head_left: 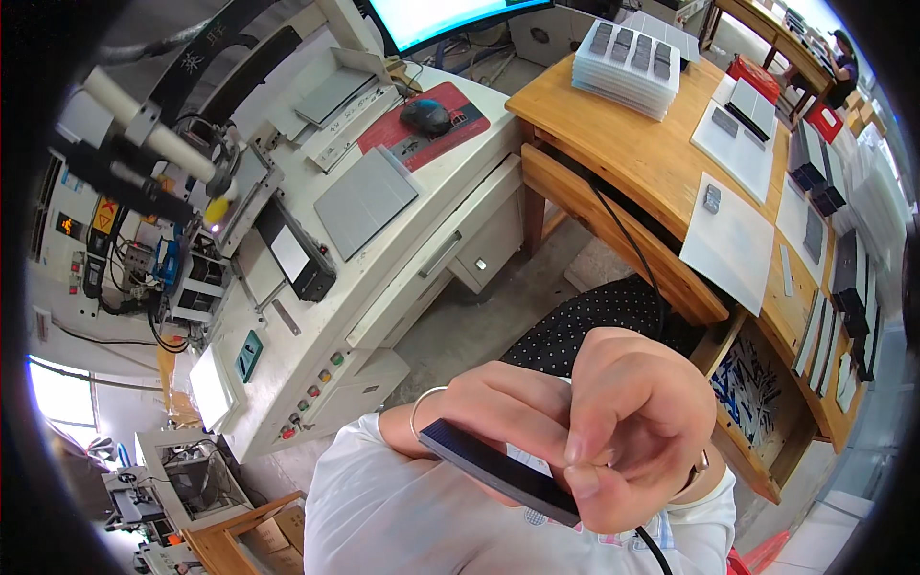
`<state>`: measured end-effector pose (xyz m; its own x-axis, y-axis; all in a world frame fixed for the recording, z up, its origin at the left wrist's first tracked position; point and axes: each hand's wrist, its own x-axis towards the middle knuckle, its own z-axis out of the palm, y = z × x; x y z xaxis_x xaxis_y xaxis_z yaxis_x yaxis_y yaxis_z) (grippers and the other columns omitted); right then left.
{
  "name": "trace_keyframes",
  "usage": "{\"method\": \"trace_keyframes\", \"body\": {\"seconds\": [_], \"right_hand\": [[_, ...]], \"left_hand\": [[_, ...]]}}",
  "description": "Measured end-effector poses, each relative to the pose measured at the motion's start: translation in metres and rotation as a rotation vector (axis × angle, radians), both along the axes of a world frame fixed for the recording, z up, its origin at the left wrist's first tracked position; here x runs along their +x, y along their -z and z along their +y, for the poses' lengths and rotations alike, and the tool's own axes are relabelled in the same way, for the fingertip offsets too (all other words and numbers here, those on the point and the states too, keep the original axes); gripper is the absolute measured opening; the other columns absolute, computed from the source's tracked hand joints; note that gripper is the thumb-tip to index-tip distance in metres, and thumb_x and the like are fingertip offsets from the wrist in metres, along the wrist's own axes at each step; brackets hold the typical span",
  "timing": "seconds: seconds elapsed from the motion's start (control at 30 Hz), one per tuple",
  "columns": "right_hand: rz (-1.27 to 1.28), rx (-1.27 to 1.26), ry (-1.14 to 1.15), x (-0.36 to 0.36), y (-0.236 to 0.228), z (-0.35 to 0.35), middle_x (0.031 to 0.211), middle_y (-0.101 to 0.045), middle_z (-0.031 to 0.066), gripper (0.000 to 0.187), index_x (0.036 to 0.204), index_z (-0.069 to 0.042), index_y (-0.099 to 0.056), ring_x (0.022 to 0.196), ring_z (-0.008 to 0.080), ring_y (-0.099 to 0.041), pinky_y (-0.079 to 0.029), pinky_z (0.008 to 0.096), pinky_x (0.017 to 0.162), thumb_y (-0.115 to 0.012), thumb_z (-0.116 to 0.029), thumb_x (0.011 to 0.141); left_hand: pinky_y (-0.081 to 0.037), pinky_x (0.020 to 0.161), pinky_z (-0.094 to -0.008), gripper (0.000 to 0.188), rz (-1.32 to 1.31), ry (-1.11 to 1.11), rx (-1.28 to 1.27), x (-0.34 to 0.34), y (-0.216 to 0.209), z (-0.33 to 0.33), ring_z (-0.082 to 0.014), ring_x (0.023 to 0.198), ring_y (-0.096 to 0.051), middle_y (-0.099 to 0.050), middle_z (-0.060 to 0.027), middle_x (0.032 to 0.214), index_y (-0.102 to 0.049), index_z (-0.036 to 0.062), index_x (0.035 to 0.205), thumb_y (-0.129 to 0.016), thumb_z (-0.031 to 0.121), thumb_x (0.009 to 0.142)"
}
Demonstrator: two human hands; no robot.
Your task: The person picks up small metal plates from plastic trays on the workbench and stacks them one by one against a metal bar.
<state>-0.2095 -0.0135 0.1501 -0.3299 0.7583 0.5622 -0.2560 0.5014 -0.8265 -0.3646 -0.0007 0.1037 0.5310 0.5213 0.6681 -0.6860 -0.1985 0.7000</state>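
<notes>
Close in front of my white shirt, my left hand (pixel 506 407) is closed around a narrow dark slab (pixel 494 472). Fine lines run along the slab's edge, and it tilts down toward the right; its far face is mostly hidden by my fingers. My right hand (pixel 652 422) curls over the slab's right end, thumb and forefinger tips pressed together there. Whatever lies between those two fingertips is too small or hidden to make out.
To the left is a white machine bench (pixel 316 244) with a grey plate (pixel 366 201) and a mouse (pixel 426 117). On the right, a wooden table (pixel 613 144) bears stacked trays (pixel 628 81), white sheets and dark stacks. Below it, an open drawer (pixel 767 479) holds many small pieces.
</notes>
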Motion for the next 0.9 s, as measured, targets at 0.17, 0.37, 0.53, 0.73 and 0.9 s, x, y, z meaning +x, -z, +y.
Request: {"method": "trace_keyframes", "body": {"seconds": [0.17, 0.37, 0.53, 0.73, 0.9], "right_hand": [[0.000, 0.001, 0.012, 0.000, 0.001, -0.001, 0.061, -0.052, -0.0029, 0.020, 0.079, -0.008, -0.057, 0.053, 0.0143, -0.047, -0.037, 0.0248, 0.051, -0.065, -0.007, 0.061], [0.001, 0.003, 0.020, 0.000, 0.001, -0.002, 0.061, -0.051, -0.0027, 0.019, 0.078, -0.008, -0.057, 0.052, 0.0144, -0.047, -0.037, 0.0247, 0.050, -0.065, -0.007, 0.060], [0.007, 0.013, 0.031, 0.000, 0.003, -0.001, 0.061, -0.051, -0.0022, 0.019, 0.077, -0.008, -0.057, 0.052, 0.0150, -0.047, -0.037, 0.0249, 0.050, -0.065, -0.007, 0.059], [0.014, 0.021, 0.042, 0.001, 0.003, -0.001, 0.062, -0.052, -0.0020, 0.019, 0.077, -0.008, -0.057, 0.052, 0.0153, -0.047, -0.037, 0.0251, 0.050, -0.065, -0.008, 0.059], [0.015, 0.013, 0.049, 0.000, 0.003, -0.002, 0.062, -0.052, -0.0019, 0.018, 0.076, -0.008, -0.057, 0.052, 0.0157, -0.047, -0.036, 0.0252, 0.050, -0.065, -0.007, 0.059]], "left_hand": [[-0.047, 0.064, -0.0363, 0.035, -0.001, 0.007, 0.001, 0.002, -0.002, 0.001, -0.0321, 0.073, -0.060, -0.061, -0.0182, 0.085, -0.059, -0.0026, 0.103, -0.066, 0.022, 0.079], [-0.047, 0.062, -0.0359, 0.033, 0.005, 0.088, -0.118, 0.000, 0.005, -0.006, -0.0317, 0.072, -0.059, -0.061, -0.0178, 0.084, -0.059, -0.0023, 0.102, -0.067, 0.020, 0.078], [-0.047, 0.061, -0.0350, 0.032, 0.015, 0.051, -0.058, 0.001, 0.002, -0.002, -0.0312, 0.071, -0.059, -0.061, -0.0176, 0.082, -0.060, -0.0020, 0.102, -0.067, 0.018, 0.078], [-0.047, 0.060, -0.0346, 0.030, -0.008, 0.007, -0.042, 0.004, 0.001, -0.003, -0.0312, 0.069, -0.060, -0.061, -0.0177, 0.082, -0.060, -0.0022, 0.100, -0.067, 0.015, 0.077], [-0.048, 0.063, -0.0352, 0.033, -0.052, -0.044, 0.030, 0.008, 0.000, 0.000, -0.0319, 0.072, -0.060, -0.061, -0.0183, 0.085, -0.060, -0.0034, 0.100, -0.066, 0.020, 0.078]]}}
